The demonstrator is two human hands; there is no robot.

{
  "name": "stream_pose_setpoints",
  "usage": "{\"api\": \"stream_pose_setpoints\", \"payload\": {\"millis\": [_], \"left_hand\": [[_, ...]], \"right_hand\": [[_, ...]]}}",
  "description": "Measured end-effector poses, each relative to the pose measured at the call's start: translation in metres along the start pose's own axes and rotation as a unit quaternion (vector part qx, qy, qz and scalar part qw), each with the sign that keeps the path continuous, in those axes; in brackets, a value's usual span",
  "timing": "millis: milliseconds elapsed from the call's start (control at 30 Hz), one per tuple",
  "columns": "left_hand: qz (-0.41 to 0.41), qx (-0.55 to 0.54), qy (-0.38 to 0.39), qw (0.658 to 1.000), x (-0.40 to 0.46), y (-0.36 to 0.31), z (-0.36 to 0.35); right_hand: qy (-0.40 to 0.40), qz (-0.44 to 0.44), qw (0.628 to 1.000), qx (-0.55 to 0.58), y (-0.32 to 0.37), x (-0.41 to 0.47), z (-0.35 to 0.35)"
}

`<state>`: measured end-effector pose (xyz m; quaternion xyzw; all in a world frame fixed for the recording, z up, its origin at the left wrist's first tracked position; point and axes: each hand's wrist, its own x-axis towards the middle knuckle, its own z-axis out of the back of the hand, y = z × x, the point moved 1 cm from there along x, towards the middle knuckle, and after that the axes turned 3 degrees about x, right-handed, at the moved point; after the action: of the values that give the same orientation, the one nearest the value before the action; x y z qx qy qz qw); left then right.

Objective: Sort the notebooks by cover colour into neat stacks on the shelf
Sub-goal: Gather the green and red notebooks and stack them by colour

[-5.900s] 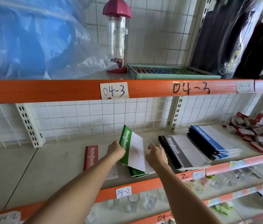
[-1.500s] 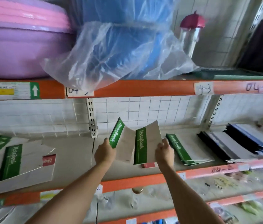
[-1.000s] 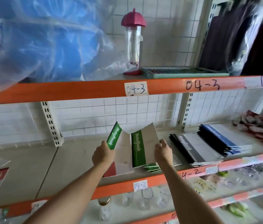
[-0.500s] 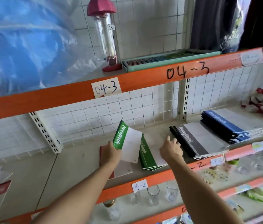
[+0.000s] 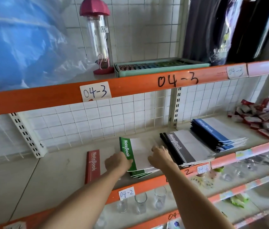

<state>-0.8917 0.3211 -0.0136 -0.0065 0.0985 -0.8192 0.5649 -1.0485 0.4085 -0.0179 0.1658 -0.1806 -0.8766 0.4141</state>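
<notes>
Fingers of both hands, left hand (image 5: 117, 163) and right hand (image 5: 159, 155), press flat on the green notebook stack (image 5: 137, 156).

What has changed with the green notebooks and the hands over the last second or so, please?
The two green notebooks held up a second ago now lie on the green stack: the right hand's went down first, then the left hand's. The left hand rests at the stack's spine side and the right hand on its white cover. The red notebook, black stack and blue stack stayed put.
</notes>
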Motion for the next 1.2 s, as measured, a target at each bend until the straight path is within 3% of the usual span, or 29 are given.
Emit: {"api": "stream_pose_setpoints", "payload": {"millis": [200,267,433,567,900,1200], "left_hand": [[-0.054,0.148,-0.044,0.987,0.003,-0.007,-0.008],[-0.069,0.145,-0.05,0.986,0.004,-0.004,-0.009],[-0.135,0.011,-0.052,0.989,0.021,0.027,-0.018],[-0.188,0.084,-0.098,0.974,0.024,0.08,-0.003],[-0.106,0.097,-0.098,0.985,0.007,0.278,0.039],[0.027,0.07,-0.12,0.99,-0.022,0.487,0.047]], "right_hand": [[-0.022,0.038,0.999,-0.024,-0.001,-0.013,-0.004],[-0.025,0.044,0.998,-0.026,0.002,-0.017,-0.004],[-0.042,0.067,0.997,-0.008,0.026,-0.023,-0.007],[-0.036,0.102,0.994,0.006,0.068,-0.03,-0.024],[0.021,0.177,0.984,-0.008,0.218,-0.062,-0.122],[0.085,0.278,0.957,-0.026,0.38,-0.128,-0.235]]}}
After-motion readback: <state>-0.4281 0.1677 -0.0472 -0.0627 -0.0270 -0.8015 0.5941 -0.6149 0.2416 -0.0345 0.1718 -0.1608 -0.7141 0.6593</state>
